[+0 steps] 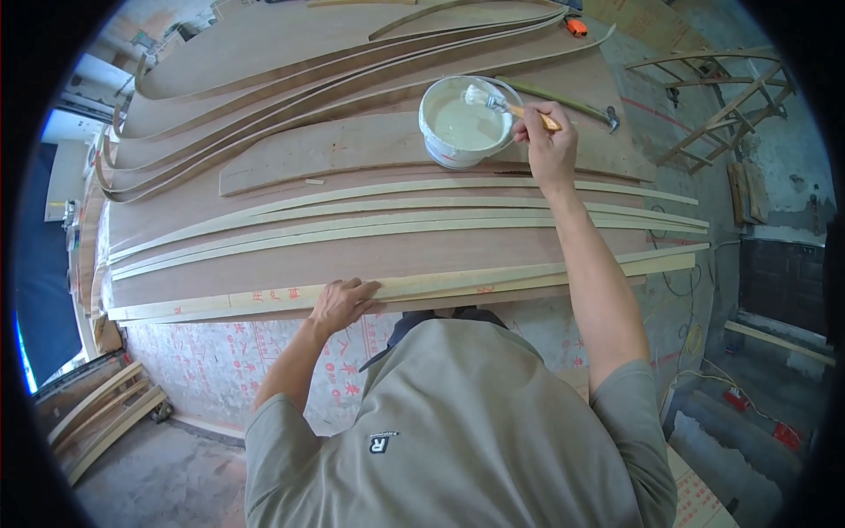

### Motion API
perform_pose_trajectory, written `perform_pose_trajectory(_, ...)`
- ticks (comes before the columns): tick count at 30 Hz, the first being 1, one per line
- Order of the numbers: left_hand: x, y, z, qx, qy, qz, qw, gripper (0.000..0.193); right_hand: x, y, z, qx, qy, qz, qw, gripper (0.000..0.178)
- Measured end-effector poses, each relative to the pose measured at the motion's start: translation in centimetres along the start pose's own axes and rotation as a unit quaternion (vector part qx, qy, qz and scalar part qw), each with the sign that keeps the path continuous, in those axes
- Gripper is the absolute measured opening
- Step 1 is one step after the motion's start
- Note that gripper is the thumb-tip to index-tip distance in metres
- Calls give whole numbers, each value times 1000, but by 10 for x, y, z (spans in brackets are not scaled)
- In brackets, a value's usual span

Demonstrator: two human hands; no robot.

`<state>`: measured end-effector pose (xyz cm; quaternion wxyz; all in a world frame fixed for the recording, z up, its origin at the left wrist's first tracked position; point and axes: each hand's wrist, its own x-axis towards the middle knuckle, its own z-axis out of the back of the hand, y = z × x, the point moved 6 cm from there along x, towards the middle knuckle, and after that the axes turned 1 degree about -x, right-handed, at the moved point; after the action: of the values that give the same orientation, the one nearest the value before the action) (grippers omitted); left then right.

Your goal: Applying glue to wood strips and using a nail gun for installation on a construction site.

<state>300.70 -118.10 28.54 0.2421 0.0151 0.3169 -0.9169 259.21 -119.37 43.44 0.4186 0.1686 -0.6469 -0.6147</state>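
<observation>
My right hand [551,150] is closed round the wooden handle of a paintbrush [521,112]. White paste coats its bristles, which are over the mouth of a white bucket [451,157] partly filled with a pale, creamy liquid. At the near edge of the table, my left hand [346,304] rests on a long pale wooden strip [422,285], its fingers bent over the wood. Another strip [669,264] lies against it on the right, partly covered. Just beyond, several more thin strips [352,231] run across the table, side by side.
Curved wooden bands [290,119] stand on edge at the far left of the table [220,255]. A flat board [326,150] lies beside the bucket. Behind the bucket are a hammer [607,114] and an orange tape measure [576,27]. A curved wooden frame [735,110] stands at the right.
</observation>
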Motion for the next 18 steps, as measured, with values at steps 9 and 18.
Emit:
perform_pose_trajectory(9, -6, 0, -8, 0, -73, -21, 997, 27, -37, -77, 10, 450, -132, -303, 830, 29)
perform_pose_trajectory(18, -14, 2, 12, -9, -82, -64, 995, 31, -73, -107, -13, 616, -246, -371, 650, 50)
